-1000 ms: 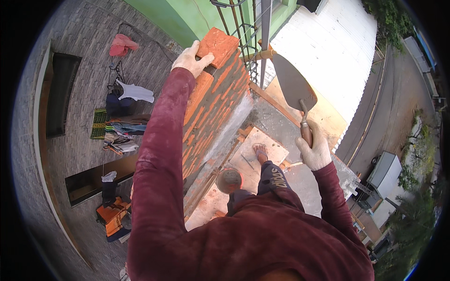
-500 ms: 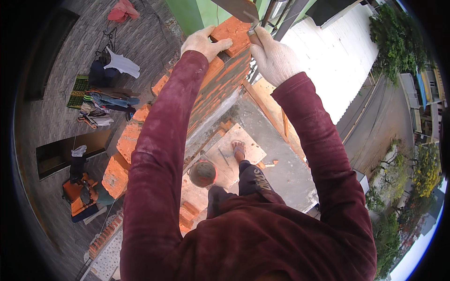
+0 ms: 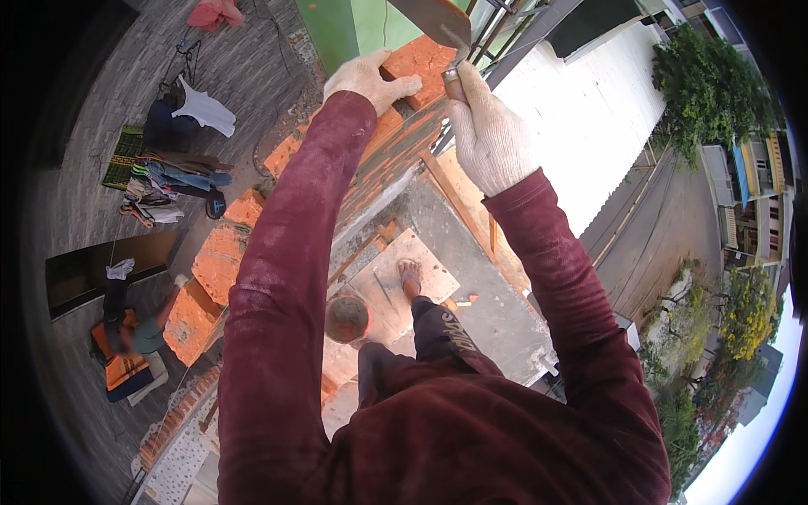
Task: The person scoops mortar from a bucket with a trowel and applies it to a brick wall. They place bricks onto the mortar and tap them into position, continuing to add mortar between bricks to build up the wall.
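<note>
Green walling (image 3: pixel 364 25) stands beyond the far end of a brick wall (image 3: pixel 383 174). Atop that end sits an orange brick (image 3: pixel 423 66), its left edge grasped in the grip of the gloved left hand (image 3: pixel 364 81). Near its right edge, the gloved right hand (image 3: pixel 495 139) clenches a trowel (image 3: pixel 433 21) by the handle.

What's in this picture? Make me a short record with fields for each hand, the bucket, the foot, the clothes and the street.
Left hand: white-gloved, touching an orange brick atop the wall
Right hand: white-gloved, gripping a trowel by its handle
Bucket: left of the foot, grey inside
Foot: on a pale board
Clothes: at left, including a white top
Street: at right
</note>
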Motion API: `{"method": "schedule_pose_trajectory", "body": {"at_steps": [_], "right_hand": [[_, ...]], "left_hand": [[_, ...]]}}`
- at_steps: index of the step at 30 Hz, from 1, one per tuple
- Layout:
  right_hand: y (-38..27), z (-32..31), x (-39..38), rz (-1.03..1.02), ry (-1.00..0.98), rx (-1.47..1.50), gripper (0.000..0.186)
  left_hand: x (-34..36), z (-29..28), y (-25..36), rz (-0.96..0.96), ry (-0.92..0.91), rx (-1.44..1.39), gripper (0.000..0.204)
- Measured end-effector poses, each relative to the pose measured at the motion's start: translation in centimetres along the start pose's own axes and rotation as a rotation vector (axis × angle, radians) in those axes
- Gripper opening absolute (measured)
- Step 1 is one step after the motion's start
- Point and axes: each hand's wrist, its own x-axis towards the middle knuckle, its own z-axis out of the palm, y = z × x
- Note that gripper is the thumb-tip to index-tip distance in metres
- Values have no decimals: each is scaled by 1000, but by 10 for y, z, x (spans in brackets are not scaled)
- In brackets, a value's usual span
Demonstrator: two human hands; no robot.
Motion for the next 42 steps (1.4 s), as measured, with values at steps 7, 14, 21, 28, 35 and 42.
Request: {"method": "schedule_pose_trajectory", "body": {"at_steps": [7, 14, 21, 28, 35, 42], "right_hand": [[-16, 17, 2, 106, -58, -88, 37], [-14, 30, 5, 207, -122, -36, 35], [12, -13, 15, 51, -8, 140, 37], [30, -8, 5, -47, 7, 71, 47], [-8, 28, -2, 94, -97, -60, 44], [-5, 27, 4, 202, -274, -31, 43]], "left_hand": [[8, 3, -4, -39, -89, 12, 93], [13, 10, -11, -8, -90, -30, 91], [10, 10, -16, 13, -67, 34, 93], [4, 0, 0, 67, -88, 59, 90], [7, 5, -5, -19, -58, 32, 90], [11, 5, -5, -3, -90, 25, 90]]}}
